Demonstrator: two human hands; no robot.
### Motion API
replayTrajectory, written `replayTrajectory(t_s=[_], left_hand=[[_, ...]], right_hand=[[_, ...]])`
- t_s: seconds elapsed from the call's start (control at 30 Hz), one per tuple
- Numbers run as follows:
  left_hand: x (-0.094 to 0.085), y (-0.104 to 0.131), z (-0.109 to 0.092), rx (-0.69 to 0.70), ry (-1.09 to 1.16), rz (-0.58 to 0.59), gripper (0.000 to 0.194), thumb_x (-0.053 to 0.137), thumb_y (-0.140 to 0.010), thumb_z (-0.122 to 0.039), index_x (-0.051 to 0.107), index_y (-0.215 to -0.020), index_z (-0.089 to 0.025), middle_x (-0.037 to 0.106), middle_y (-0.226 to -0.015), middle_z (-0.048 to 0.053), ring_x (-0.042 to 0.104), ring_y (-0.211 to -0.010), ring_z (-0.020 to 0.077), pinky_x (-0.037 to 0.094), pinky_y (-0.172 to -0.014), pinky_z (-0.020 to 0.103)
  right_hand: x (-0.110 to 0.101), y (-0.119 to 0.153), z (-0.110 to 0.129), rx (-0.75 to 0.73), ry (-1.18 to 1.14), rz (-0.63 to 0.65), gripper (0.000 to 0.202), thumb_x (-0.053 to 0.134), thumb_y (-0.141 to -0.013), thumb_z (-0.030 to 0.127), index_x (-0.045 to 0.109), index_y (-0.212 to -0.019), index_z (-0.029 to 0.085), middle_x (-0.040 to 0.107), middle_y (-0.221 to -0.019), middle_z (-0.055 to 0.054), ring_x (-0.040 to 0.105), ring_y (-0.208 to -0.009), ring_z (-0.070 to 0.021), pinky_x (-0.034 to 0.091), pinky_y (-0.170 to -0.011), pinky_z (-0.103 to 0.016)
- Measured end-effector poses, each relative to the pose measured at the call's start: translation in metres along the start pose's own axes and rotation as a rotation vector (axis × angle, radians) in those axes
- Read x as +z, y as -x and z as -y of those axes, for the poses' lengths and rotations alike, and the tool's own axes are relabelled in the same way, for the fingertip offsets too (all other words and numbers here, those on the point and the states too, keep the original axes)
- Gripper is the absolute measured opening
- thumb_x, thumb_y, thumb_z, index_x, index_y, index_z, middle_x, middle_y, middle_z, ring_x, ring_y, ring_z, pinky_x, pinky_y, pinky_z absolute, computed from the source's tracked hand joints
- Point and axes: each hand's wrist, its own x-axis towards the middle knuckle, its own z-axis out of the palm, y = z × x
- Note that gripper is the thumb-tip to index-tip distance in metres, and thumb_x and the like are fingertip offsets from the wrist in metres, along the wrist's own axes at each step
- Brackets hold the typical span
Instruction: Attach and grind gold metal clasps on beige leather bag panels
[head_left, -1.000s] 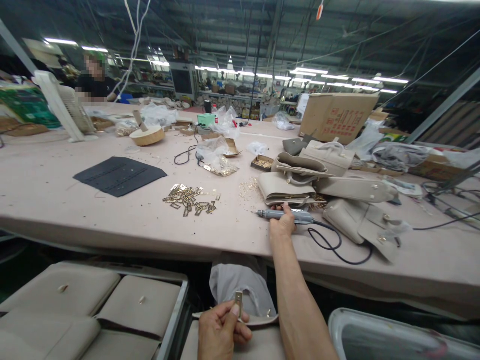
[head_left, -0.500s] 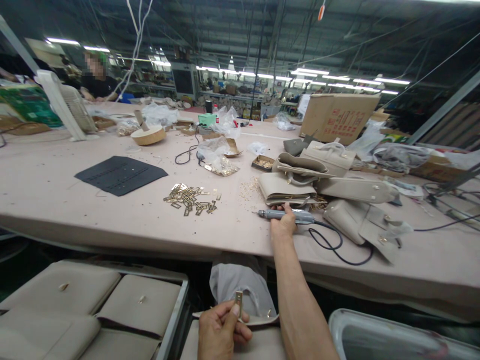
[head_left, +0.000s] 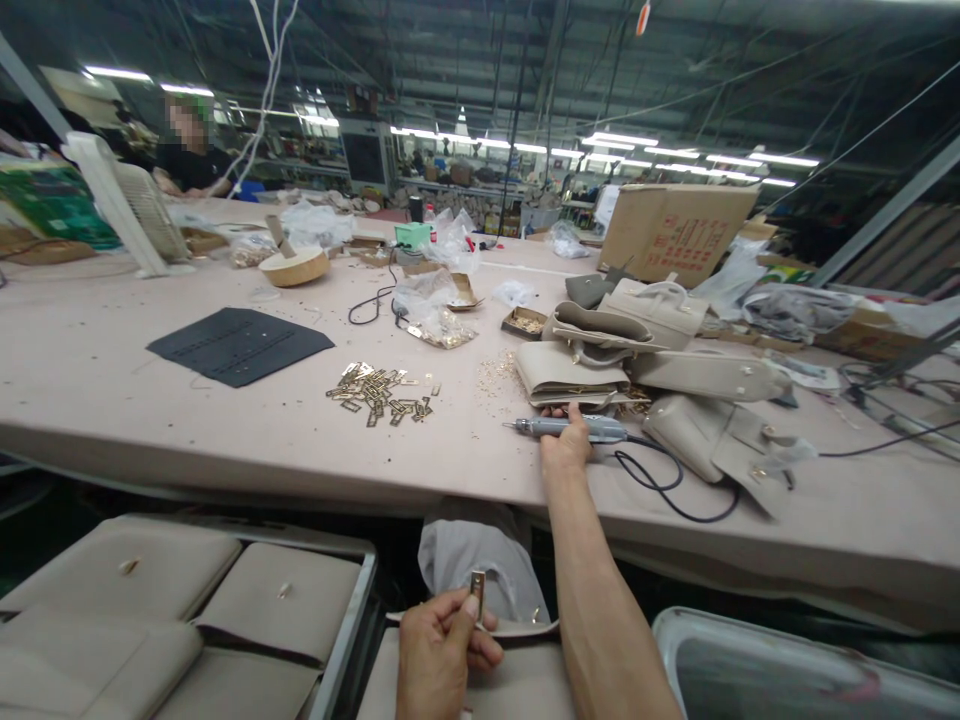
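Note:
Between the thumb and fingers of my left hand (head_left: 442, 645) is a small gold metal plate (head_left: 478, 590), held upright. Below that hand a beige bag (head_left: 525, 685) lies in my lap, partly covered by hand and forearm. My right arm reaches out over the table, and my right hand (head_left: 568, 442) is closed around a grey electric screwdriver (head_left: 600, 430). Its tip points left, and a dark cord trails from its back end. Just beyond it are stacked beige handbags (head_left: 574, 372). A pile of gold metal plates (head_left: 379, 392) lies on the table to the left.
A dark sheet (head_left: 241, 345) lies on the left of the table (head_left: 225, 430), with a tape roll (head_left: 295, 267) and white fan (head_left: 124, 205) behind. Loose screws (head_left: 495, 385) are scattered beside the bags. A crate (head_left: 365, 575) of bag pieces stands lower left. Another person sits far left.
My view has shifted very slightly. Both hands keep their grips and stay in nearly the same places.

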Motion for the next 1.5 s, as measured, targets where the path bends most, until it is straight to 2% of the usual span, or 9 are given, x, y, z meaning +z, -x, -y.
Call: replayTrajectory(t_s=[0.3,0.57,1.27,1.5], left_hand=[[0.000,0.000,-0.002,-0.018,-0.019,0.021,0.054,0.076,-0.079,-0.064,0.074,-0.074,-0.010,0.070,-0.053,0.009,0.062,-0.045,0.0130,0.045,-0.046,0.016],[0.003,-0.003,-0.003,-0.015,-0.031,0.036,0.054,0.075,-0.079,-0.064,0.074,-0.074,-0.010,0.071,-0.054,0.009,0.063,-0.045,0.0143,0.046,-0.047,0.018],[0.005,-0.003,-0.006,-0.016,-0.072,0.018,0.052,0.074,-0.081,-0.062,0.075,-0.075,-0.010,0.071,-0.054,0.010,0.064,-0.047,0.0156,0.049,-0.048,0.019],[0.004,-0.002,-0.004,-0.020,-0.051,0.024,0.051,0.075,-0.081,-0.062,0.075,-0.075,-0.011,0.071,-0.054,0.009,0.063,-0.046,0.0150,0.048,-0.047,0.019]], right_hand=[[-0.002,0.011,0.006,-0.127,0.039,-0.097,0.024,0.074,-0.087,0.012,0.051,-0.082,0.017,0.063,-0.075,0.002,0.053,-0.054,-0.0090,0.057,-0.052,-0.026],[-0.005,0.007,0.018,-0.144,0.030,-0.078,0.021,0.074,-0.085,0.009,0.054,-0.084,0.015,0.065,-0.077,0.000,0.053,-0.053,-0.0089,0.054,-0.048,-0.026],[-0.007,-0.001,0.017,-0.196,0.076,-0.119,0.025,0.073,-0.085,0.009,0.050,-0.088,0.017,0.065,-0.077,0.001,0.051,-0.050,-0.0077,0.050,-0.043,-0.022],[-0.009,0.000,0.019,-0.207,0.066,-0.074,0.026,0.075,-0.083,0.010,0.050,-0.084,0.017,0.065,-0.077,0.001,0.051,-0.050,-0.0068,0.052,-0.045,-0.022]])
